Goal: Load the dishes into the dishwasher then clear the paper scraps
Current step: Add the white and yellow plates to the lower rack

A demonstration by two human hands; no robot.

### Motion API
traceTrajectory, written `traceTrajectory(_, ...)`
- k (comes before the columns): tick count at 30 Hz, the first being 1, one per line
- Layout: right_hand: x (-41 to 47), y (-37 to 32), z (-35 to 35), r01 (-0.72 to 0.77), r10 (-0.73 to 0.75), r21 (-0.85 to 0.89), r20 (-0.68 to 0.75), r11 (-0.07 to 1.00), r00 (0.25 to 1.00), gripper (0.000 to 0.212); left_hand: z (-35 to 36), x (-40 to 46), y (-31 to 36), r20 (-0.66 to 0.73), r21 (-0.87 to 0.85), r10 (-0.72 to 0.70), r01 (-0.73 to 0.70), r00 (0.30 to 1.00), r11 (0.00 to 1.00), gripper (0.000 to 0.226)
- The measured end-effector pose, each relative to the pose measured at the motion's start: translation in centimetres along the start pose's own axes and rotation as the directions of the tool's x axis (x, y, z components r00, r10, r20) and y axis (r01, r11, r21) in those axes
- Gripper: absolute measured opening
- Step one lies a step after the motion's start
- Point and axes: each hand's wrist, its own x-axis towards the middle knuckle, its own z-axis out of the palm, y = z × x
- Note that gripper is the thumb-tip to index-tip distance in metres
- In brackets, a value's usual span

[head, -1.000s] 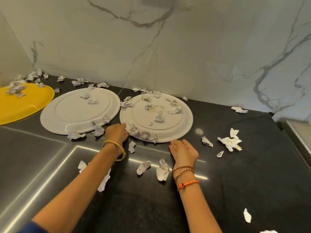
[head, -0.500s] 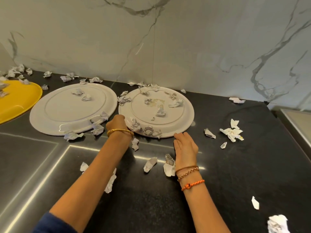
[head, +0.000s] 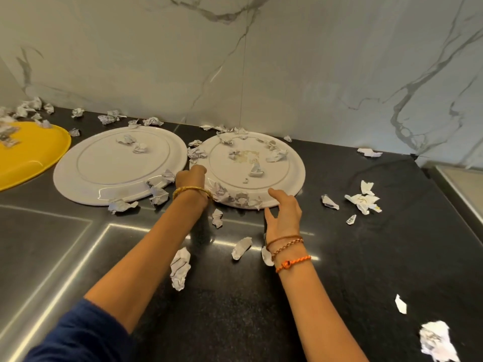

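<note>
Two large white plates lie side by side on the black counter, the left plate (head: 104,168) and the right plate (head: 295,168), both strewn with crumpled paper scraps (head: 257,169). The right plate has a yellowish smear in its middle. My left hand (head: 189,177) grips the right plate's near-left rim, fingers curled and thumb on top. At the plate's near rim my right hand (head: 283,214) has its fingers spread, index fingertip at the edge. More scraps (head: 180,267) litter the counter in front.
A yellow tray (head: 39,155) with scraps sits at the far left. A marble wall stands right behind the plates. Scraps lie at the right (head: 363,202) and near right (head: 435,339). A steel sink edge (head: 460,184) is at the right, and inset panel lines run at the left.
My right hand has moved forward from the counter to the right plate's near rim and spread its fingers. My left hand stays at that plate's left rim. The view has come closer.
</note>
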Motion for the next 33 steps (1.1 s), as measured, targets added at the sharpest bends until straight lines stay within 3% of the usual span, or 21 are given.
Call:
traceTrajectory(2, 0.7, 0.2, 0.0, 0.036, -0.036, -0.010, -0.025, 0.999, 0.999, 0.050, -0.2, 0.4, -0.2, 0.016, 0.021, -0.023, 0.022, 1.000, 1.000, 0.033)
traceTrajectory(4, 1.2, 0.1, -0.1, 0.045, -0.045, -0.011, -0.036, 0.999, 0.998, 0.055, -0.5, 0.8, -0.1, 0.004, 0.011, -0.049, 0.049, 0.999, 0.999, 0.047)
traceTrajectory(7, 2.0, -0.3, -0.1, 0.070, -0.070, -0.016, -0.013, 0.997, 0.997, 0.049, -0.4, 0.6, 0.6, 0.038, -0.060, -0.092, 0.094, 0.995, 0.994, 0.043)
traceTrajectory(10, 3.7, -1.1, 0.1, 0.135, -0.132, -0.090, 0.032, 0.987, 0.991, 0.074, 0.1, -0.8, 1.2, 0.059, -0.262, -0.182, 0.191, 0.982, 0.946, 0.042)
traceTrajectory(12, 5.0, -1.5, 0.3, 0.148, -0.148, -0.217, 0.015, 0.965, 0.989, 0.083, -0.1, -1.3, 0.3, 0.128, -0.264, -0.228, 0.254, 0.965, 0.930, 0.039)
traceTrajectory(14, 5.9, -1.7, 0.2, 0.151, -0.161, -0.314, -0.008, 0.937, 0.987, 0.078, -0.3, -0.6, -0.5, 0.161, -0.297, -0.257, 0.295, 0.953, 0.908, 0.040)
traceTrajectory(17, 6.1, -1.6, -0.5, 0.161, -0.163, -0.295, 0.017, 0.942, 0.986, 0.072, -0.8, -0.1, -0.9, 0.196, -0.395, -0.209, 0.272, 0.958, 0.877, 0.041)
traceTrajectory(21, 6.6, -1.8, -1.3, 0.146, -0.136, -0.171, 0.068, 0.974, 0.988, 0.067, -1.3, -0.1, -0.5, 0.242, -0.444, 0.033, 0.080, 0.970, 0.892, 0.039)
traceTrajectory(25, 6.8, -1.8, -1.2, 0.148, -0.091, -0.292, 0.198, 0.945, 0.976, 0.029, -0.8, -0.8, 1.0, 0.142, -0.373, 0.243, -0.175, 0.960, 0.911, 0.033)
traceTrajectory(29, 7.0, -1.8, -1.2, 0.146, -0.100, -0.317, 0.157, 0.937, 0.983, 0.053, 0.0, -2.4, 2.6, 0.065, -0.358, 0.383, -0.337, 0.921, 0.871, 0.024)
traceTrajectory(33, 7.1, -1.2, -1.1, 0.206, -0.160, -0.435, 0.141, 0.877, 0.977, 0.046, 0.2, -4.3, 3.8, 0.021, -0.290, 0.503, -0.476, 0.864, 0.830, 0.018)
